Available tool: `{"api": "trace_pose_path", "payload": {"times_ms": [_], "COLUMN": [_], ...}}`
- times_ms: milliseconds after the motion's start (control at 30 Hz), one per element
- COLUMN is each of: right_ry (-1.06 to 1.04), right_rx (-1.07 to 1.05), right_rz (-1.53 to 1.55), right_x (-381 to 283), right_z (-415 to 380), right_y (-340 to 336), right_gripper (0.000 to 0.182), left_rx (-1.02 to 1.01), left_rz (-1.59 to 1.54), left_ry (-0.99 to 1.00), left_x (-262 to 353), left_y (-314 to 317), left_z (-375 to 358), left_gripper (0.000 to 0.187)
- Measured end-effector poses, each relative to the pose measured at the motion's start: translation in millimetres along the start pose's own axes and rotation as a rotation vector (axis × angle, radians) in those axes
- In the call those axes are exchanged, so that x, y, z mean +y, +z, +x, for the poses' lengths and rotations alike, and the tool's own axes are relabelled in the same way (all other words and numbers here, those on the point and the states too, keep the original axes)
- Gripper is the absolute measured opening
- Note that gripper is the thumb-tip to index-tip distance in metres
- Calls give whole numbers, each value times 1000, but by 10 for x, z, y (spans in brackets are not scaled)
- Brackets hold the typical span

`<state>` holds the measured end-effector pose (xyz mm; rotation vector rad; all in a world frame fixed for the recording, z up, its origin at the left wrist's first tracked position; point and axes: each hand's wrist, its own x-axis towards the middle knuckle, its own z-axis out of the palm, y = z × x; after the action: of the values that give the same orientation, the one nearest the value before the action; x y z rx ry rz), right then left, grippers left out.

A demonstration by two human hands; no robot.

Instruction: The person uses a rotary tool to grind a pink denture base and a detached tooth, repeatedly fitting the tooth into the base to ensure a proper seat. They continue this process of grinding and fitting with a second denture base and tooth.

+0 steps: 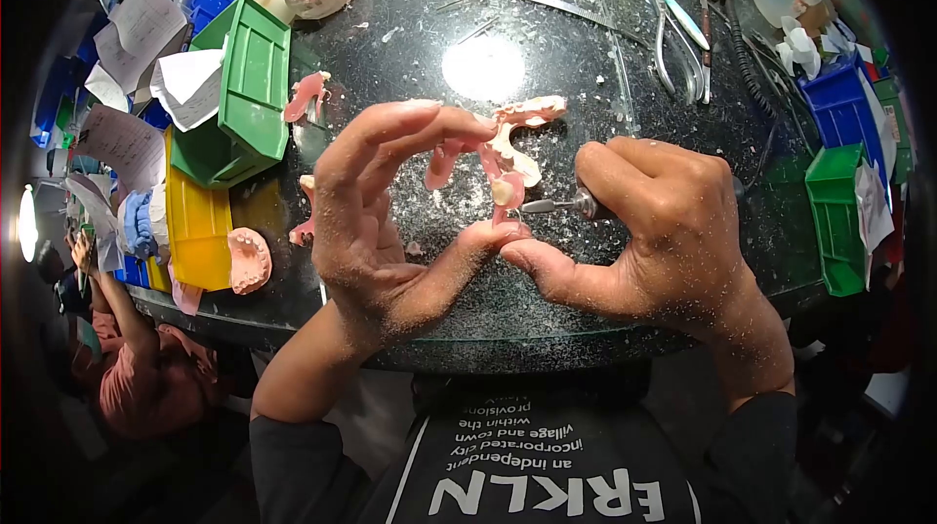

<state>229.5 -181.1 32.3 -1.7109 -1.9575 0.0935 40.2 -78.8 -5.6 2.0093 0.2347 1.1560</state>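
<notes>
My left hand (366, 217) pinches a pink partial denture (491, 163) with a cream tooth on it, thumb below and fingers above. Wrapped in the curled fingers of my right hand (664, 221) is a rotary handpiece (588, 204). Its metal bur (543, 206) points left, the tip right at the denture's edge beside the tooth. My right thumb rests against the left thumb tip. Just behind the denture lies a broken, pale plaster piece (532, 112). White grinding dust coats both hands.
Left of my hands are pink denture pieces (307, 97), a green bin (256, 85), a yellow bin (200, 217) and a dental cast (250, 261). Pliers (673, 60), a toothbrush (673, 2) and a knife-like metal tool (576, 12) lie behind. Another green bin (835, 221) stands right. A person (146, 368) sits left.
</notes>
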Motion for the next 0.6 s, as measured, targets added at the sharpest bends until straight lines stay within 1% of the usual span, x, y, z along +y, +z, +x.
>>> {"api": "trace_pose_path", "payload": {"times_ms": [267,433,533,600], "right_ry": [-3,12,7,8], "right_rx": [29,-7,19,19], "right_rz": [20,14,34,38], "right_x": [-9,-20,-15,-13], "right_z": [2,-4,-2,-4], "right_y": [36,20,42,44], "right_gripper": [52,51,51,51], "left_rx": [-12,-7,4,17], "left_rz": [48,57,79,95], "left_ry": [78,102,95,39], "left_x": [-32,-40,-22,4], "left_y": [-39,-31,-20,-12], "left_z": [3,2,9,-10], "left_gripper": [80,81,81,83]}}
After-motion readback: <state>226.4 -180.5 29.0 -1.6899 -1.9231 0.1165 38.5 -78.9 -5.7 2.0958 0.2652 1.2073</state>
